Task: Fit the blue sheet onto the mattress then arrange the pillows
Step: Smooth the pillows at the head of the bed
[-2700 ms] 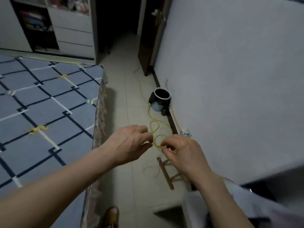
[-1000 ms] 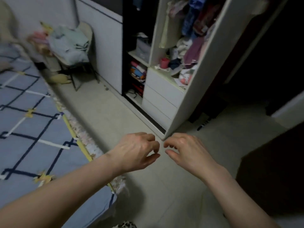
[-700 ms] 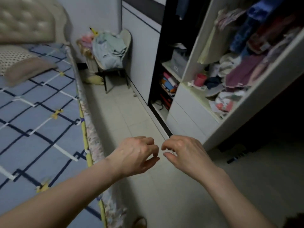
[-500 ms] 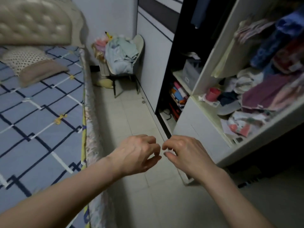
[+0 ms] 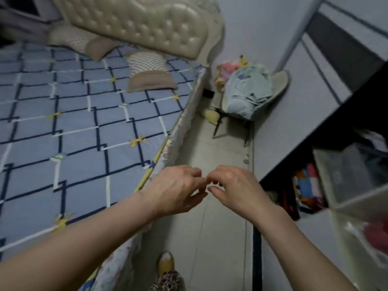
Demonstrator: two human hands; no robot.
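Note:
The blue sheet [image 5: 79, 133], checked with dark and white lines, lies flat over the mattress, whose patterned side [image 5: 184, 120] shows along the right edge. Two beige dotted pillows lie near the tufted headboard [image 5: 136, 24]: one pillow [image 5: 150, 73] towards the right edge, the other pillow [image 5: 84, 44] further left. My left hand [image 5: 176, 190] and right hand [image 5: 235, 187] hover side by side over the floor beside the bed. Their fingers are loosely curled, fingertips almost meeting, with nothing visible between them.
A chair [image 5: 247, 95] piled with pale clothes and soft toys stands by the wall past the bed's corner. An open wardrobe [image 5: 336, 143] with clothes and a box lines the right. A narrow tiled aisle [image 5: 210, 143] runs between; my slippered foot [image 5: 165, 263] is below.
My view has swung from the bed's foot and the wardrobe round to the headboard and pillows. Both hands have kept the same pose in front of me.

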